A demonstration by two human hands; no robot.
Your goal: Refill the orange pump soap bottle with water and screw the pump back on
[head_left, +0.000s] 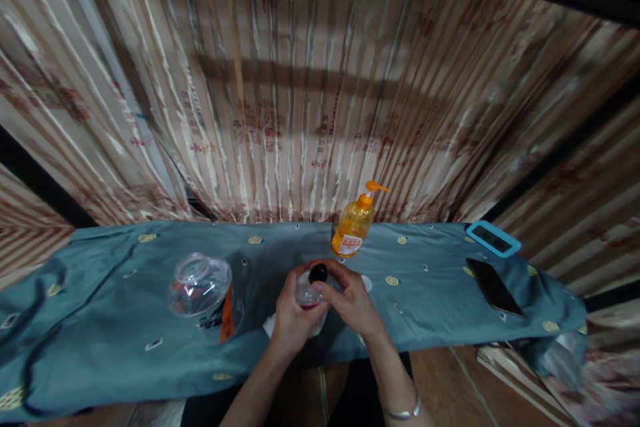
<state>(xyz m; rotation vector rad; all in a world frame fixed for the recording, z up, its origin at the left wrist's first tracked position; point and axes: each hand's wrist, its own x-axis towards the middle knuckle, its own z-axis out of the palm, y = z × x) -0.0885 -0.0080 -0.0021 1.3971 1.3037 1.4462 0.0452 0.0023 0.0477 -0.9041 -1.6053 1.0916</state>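
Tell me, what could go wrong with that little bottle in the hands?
The left hand grips a small clear bottle holding some reddish liquid, while the right hand pinches its black cap. If the cap comes off and the bottle tips, liquid might stain the blue cloth. An elbow swing could also knock the upturned glass bowl nearby.

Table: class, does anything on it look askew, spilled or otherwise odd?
Yes. The clear jar left of the hands lies tipped over on the cloth. No spill shows. The pump bottle stands upright; the left hand and right hand hold a small bottle.
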